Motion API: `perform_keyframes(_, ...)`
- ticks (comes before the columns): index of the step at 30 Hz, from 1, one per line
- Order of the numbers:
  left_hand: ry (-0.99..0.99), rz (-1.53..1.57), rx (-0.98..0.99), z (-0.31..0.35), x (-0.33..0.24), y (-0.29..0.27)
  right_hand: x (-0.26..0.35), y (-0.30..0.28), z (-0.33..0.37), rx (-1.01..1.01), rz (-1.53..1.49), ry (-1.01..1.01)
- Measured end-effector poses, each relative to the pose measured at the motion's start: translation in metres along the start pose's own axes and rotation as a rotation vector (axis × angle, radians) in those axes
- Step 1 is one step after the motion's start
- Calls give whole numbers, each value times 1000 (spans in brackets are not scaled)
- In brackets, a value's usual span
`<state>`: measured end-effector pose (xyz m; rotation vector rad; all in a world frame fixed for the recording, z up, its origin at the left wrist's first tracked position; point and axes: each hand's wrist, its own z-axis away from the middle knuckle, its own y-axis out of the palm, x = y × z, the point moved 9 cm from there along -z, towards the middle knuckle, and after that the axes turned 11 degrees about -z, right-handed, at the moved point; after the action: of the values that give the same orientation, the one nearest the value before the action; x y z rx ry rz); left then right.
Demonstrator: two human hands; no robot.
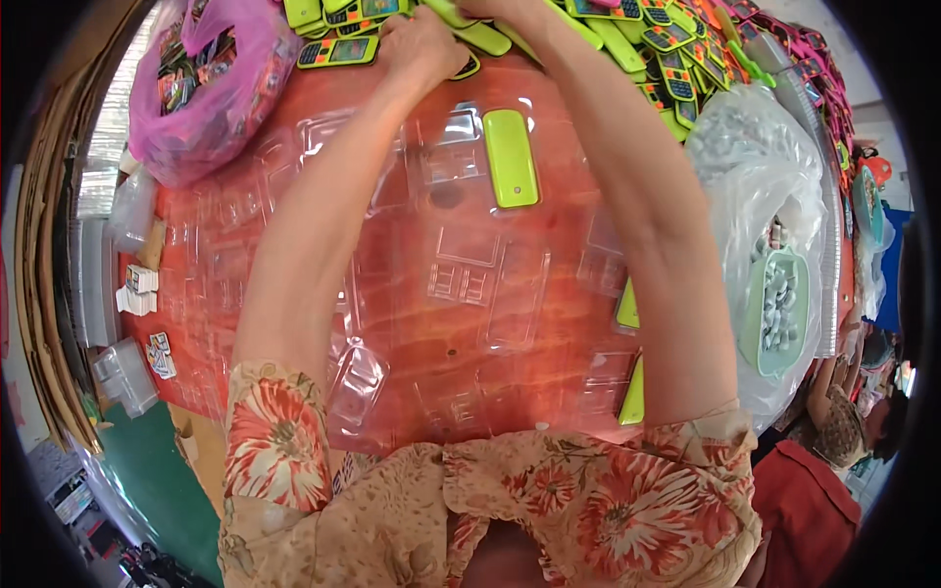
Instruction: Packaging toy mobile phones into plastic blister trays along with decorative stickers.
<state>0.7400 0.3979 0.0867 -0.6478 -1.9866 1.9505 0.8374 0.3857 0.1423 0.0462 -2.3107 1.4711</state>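
My left hand (423, 47) reaches to the far edge of the table, fingers curled down among yellow-green toy phones (338, 51); what lies under them is hidden. Beside it my right hand (498, 6), partly cut off by the top of the view, closes on a yellow-green toy phone (447, 12). Between my forearms a single toy phone (511, 162) lies back side up in a clear plastic blister tray (453, 162). Nearer to me is another clear blister tray (490, 279) with nothing in its hollows. Two more yellow-green pieces (630, 306) show partly behind my right forearm.
A pink bag (211, 108) of small colourful items stands at the far left. Toy phones (676, 73) heap up at the far right. Below them, a clear bag (755, 147) and a pale green basket (779, 338) hold small parts. Small card stacks (139, 284) lie left.
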Motion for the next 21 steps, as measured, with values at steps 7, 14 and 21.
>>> perform_keyframes(7, -117, 608, -144, -18, 53, -2, 7, -29, 36, -182, -207, 197)
perform_keyframes(14, -153, 1850, 460, 4, 60, 17, -7, 0, 88, 399, -475, 147)
perform_keyframes(21, -156, 2005, 404, 62, 64, -11, 60, -42, 226, 890, -748, -42)
